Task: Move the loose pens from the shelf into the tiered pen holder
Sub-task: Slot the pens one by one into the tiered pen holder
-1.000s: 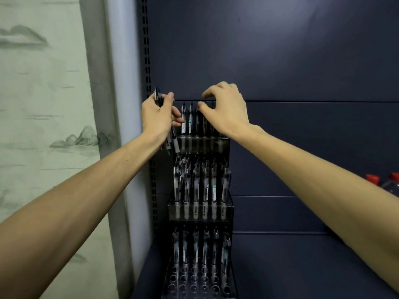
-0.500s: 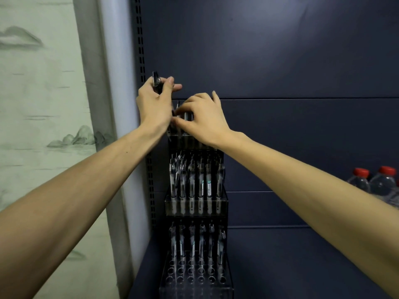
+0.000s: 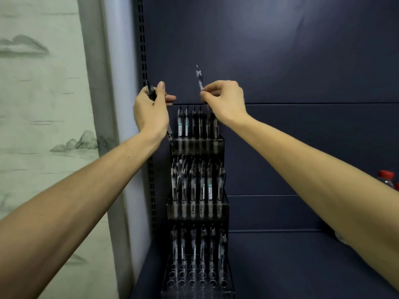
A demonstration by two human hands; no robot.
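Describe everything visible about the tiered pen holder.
The tiered pen holder is dark, see-through plastic by its look, standing upright on the dark blue shelf against the back panel, beside the slotted upright. It has three stepped tiers, each with a row of pens standing upright. The front of the bottom tier shows empty round holes. The right hand, pinching a blurred pen, hovers above the top tier; contact cannot be told.

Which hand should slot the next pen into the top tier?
Probably right. The right hand pinches one pen directly above the top tier. The left hand grips its pens left of the holder.
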